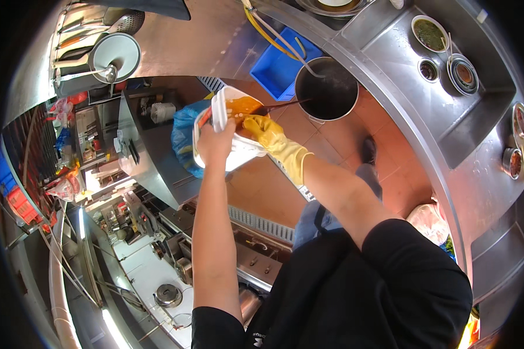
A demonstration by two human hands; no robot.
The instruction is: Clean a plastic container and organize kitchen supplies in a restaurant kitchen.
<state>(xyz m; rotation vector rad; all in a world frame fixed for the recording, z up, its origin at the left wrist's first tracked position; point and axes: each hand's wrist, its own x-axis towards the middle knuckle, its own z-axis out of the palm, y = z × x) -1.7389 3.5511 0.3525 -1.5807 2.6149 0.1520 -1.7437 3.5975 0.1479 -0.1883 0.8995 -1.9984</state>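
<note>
My bare left hand grips the rim of a white plastic container, which is tilted and wet with orange-brown liquid inside. My right hand, in a yellow rubber glove, holds the container's near right side, fingertips curled over its edge. A thin dark streak, which looks like running liquid, reaches from the container towards a large metal pot standing on the floor. Dark liquid fills part of the pot, and a pale hose dips into it.
A blue plastic crate stands beside the pot. Behind the container is a bin with a blue bag liner. A steel sink counter curves along the right, bearing several bowls, including a bowl of green liquid. Ladles and a pan hang upper left.
</note>
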